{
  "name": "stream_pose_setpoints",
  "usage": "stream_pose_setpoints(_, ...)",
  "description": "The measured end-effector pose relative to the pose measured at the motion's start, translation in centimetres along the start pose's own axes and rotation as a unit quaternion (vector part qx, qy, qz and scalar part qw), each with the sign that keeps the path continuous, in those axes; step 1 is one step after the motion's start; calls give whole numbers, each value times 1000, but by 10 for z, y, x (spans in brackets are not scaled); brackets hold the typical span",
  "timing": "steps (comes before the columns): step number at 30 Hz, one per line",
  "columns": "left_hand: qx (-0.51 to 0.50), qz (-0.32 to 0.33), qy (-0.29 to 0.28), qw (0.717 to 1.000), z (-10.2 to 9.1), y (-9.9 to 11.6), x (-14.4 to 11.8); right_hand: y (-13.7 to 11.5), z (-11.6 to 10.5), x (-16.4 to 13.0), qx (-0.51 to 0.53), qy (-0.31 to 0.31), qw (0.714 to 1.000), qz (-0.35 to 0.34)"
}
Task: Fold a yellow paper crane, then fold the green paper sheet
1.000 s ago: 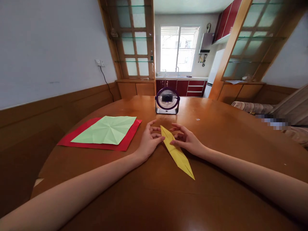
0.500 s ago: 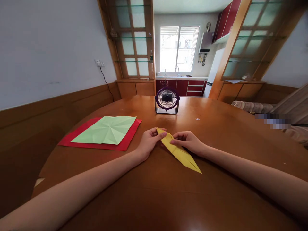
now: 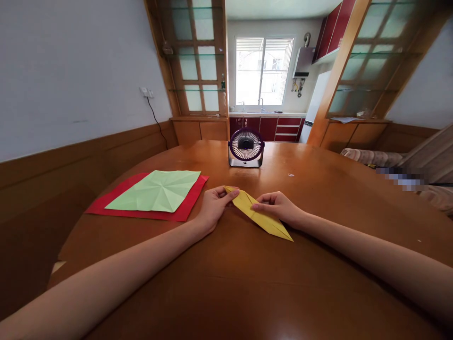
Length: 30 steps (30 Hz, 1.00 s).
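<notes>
A long, narrow piece of folded yellow paper (image 3: 264, 219), pointed at both ends, slants between my hands above the table. Its far-left tip is pinched between the thumb and fingers of my left hand (image 3: 214, 205). My right hand (image 3: 278, 208) grips its upper right edge near the middle, thumb on top and fingers behind. The paper's near point hangs free toward the lower right. Fingers behind the paper are partly hidden.
A creased light green sheet (image 3: 155, 191) lies on a larger red sheet (image 3: 141, 217) at the left of the brown wooden table (image 3: 219, 293). A small purple fan (image 3: 246, 146) stands toward the table's far edge. Beyond is a kitchen window (image 3: 264, 71).
My left hand has moved slightly left with its end of the yellow paper. The paper's near tip has risen and swung a little, so it lies less steeply. My right hand barely shifted.
</notes>
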<state>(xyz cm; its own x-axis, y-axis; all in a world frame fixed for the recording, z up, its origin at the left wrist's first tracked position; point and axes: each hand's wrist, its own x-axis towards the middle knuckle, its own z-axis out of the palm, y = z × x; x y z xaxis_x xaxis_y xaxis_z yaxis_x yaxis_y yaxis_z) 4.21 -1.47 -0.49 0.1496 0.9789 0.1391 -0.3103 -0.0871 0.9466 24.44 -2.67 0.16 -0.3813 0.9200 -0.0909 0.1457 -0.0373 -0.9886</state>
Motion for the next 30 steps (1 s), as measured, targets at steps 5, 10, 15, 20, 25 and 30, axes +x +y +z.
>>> stream_pose_setpoints(5,7,2,0,1000,1,0,0,1,0,1,-6,21,1000,10)
stream_pose_setpoints(10,0,9,7,1000,0,-1,1,-3,0,0,8,13,1000,17)
stream_pose_setpoints(15,0,9,3,1000,-1,-1,2,-3,-2,0,-1,-18,999,31)
stream_pose_setpoints(20,-3,10,-11,1000,0,-2,3,-2,-2,1,-7,-3,1000,29)
stream_pose_setpoints(25,7,13,-19,1000,0,-2,3,-3,0,0,-17,14,999,29)
stream_pose_setpoints(30,15,17,-16,1000,1,-1,2,-3,1,0,-13,13,999,27)
